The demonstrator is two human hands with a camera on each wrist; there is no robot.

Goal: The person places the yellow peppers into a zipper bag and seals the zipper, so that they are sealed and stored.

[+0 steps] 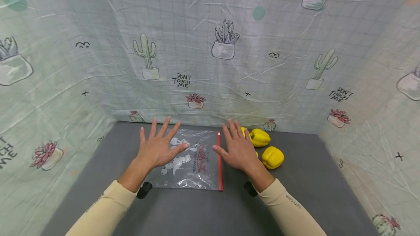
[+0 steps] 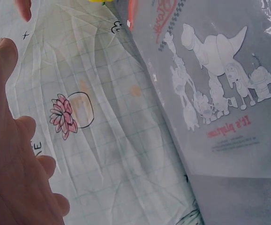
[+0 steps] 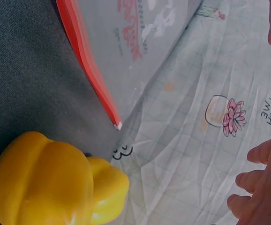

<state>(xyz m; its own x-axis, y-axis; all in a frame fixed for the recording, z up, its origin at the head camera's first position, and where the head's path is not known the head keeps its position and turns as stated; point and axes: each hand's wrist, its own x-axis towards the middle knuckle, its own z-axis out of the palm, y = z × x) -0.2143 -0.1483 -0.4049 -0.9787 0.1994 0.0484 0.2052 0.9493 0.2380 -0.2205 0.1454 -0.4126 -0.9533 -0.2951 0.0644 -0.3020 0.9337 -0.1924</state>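
Note:
My left hand (image 1: 158,151) is held over the left part of a clear zip bag (image 1: 206,177), fingers spread and nothing in it. The bag lies flat, with white cartoon figures, red lettering and a red zip strip (image 1: 220,163) along its right edge. My right hand (image 1: 238,151), fingers also spread, hovers between that strip and several yellow bell peppers (image 1: 273,157), holding none of them. It partly hides the peppers behind it. In the right wrist view, yellow peppers (image 3: 41,183) sit close to the bag's zip end.
The dark grey table (image 1: 210,214) bears the bag and peppers. A pale cloth curtain (image 1: 210,65) printed with cacti rises behind the table and along both sides.

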